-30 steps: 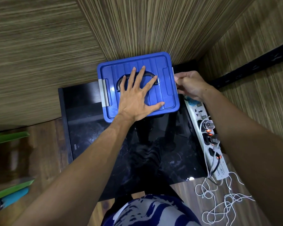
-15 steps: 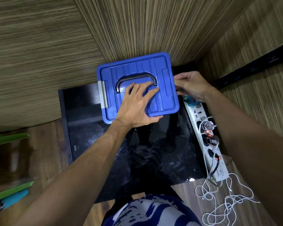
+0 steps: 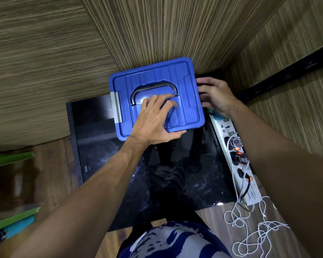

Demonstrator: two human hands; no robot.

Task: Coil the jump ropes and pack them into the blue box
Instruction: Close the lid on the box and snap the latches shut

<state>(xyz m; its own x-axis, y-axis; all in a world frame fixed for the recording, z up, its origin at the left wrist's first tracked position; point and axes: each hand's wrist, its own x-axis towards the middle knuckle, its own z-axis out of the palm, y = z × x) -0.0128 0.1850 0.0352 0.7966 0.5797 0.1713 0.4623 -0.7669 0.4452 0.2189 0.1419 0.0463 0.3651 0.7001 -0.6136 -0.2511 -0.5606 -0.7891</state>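
The blue box [image 3: 157, 98] sits at 12 o'clock on the black table [image 3: 108, 164], against the wood wall, lid on. The left hand [image 3: 153, 123], flat with fingers spread across the lid a second ago, has drawn back toward 6 o'clock; its fingers now curl on the lid just below the grey handle [image 3: 154, 89], thumb hooked at the near rim. It grips nothing fully. The right hand [image 3: 215, 96] stays at the box's 3 o'clock edge, fingers bent against the latch side; whether it pinches the latch cannot be told. No jump ropes are visible. Judgement: latching or unlatching is in progress.
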